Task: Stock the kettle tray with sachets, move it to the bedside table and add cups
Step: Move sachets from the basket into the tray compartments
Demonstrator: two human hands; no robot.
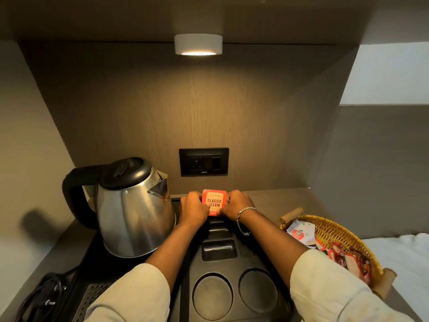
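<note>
Both hands at the far end of the tray (234, 270), behind the slot row. Left hand (194, 209) and right hand (236, 206) each pinch a side edge of the red tea sachets (214, 202), a small stack by the look of it. Stack upright, long axis vertical, label toward camera. Its lower edge sits directly above the rearmost slot; whether it has touched bottom is hidden by the fingers. Neither hand is nearer; the grip is symmetrical. Kettle (132, 210) stands just left. Basket (334, 242) with more sachets lies right, nearer the right hand. Cup wells (212, 296) empty.
</note>
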